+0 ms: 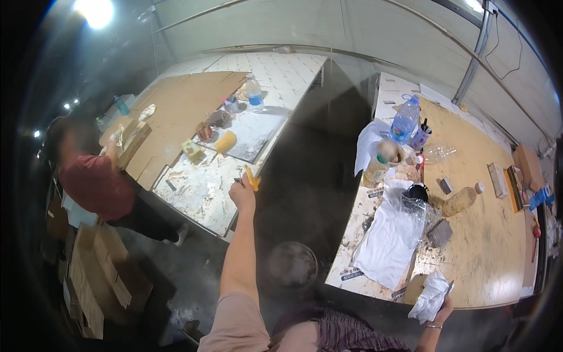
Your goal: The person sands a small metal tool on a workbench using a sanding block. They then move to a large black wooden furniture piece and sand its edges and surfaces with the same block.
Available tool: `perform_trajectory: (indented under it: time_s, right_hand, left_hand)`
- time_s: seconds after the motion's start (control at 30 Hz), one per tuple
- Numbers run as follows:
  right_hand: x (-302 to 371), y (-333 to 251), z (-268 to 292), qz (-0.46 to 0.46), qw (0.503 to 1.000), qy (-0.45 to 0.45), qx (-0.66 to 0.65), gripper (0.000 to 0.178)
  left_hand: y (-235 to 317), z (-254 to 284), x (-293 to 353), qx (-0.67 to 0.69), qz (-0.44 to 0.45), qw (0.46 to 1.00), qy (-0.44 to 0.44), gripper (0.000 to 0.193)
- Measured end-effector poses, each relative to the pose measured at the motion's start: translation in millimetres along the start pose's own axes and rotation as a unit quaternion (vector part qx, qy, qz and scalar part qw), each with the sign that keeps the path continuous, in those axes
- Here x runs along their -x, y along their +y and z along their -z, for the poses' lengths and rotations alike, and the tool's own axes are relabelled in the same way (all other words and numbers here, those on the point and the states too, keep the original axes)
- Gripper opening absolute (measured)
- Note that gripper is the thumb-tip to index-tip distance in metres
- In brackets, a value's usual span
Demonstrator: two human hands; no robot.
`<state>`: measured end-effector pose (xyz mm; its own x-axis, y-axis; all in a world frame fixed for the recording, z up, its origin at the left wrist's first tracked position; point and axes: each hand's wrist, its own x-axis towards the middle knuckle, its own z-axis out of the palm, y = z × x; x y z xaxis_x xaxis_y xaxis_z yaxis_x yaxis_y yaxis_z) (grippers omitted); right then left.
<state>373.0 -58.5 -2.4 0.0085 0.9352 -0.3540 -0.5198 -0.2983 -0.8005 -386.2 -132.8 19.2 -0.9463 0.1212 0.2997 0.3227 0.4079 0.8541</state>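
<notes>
My left arm stretches forward to the edge of the left table, and my left hand point(241, 193) is closed on a small yellow object point(252, 178). A dark tip shows beside its fingers; what kind of thing it is I cannot make out. Low at the right, my right hand point(444, 312) grips a crumpled white cloth point(431, 298) at the near edge of the right table. A thin grey edge sticks out between cloth and fingers. Beyond my left hand lie a yellow sponge-like block point(225, 141) and a pale yellow-green block point(192, 151).
A person in a red shirt point(97, 182) works at the left table point(193, 199). Cardboard boxes point(102, 276) stand on the floor below. A round lid-like object point(293, 264) lies between the tables. The right table point(487, 258) holds bottles point(404, 120), a white cloth sheet point(390, 234) and a grey lump point(440, 233).
</notes>
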Motion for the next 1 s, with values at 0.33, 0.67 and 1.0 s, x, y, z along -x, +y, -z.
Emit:
perform_trajectory:
  time_s: [0.33, 0.67, 1.0]
  right_hand:
    - [46.9, -23.7, -12.8, 0.041, 0.999, 0.013, 0.024, 0.042]
    - [50.0, -34.9, -61.3, 0.074, 0.987, 0.129, 0.054, 0.032]
    - [42.1, -112.7, -68.8, 0.209, 0.936, 0.131, 0.251, 0.017]
  left_hand:
    - [-0.6, -5.2, 3.2, -0.064, -0.040, 0.997, -0.026, 0.032]
    - [-21.5, 5.2, 21.2, 0.038, 0.082, 0.996, -0.002, 0.060]
    - [-18.2, 39.3, 172.9, 0.168, 0.080, 0.956, -0.226, 0.016]
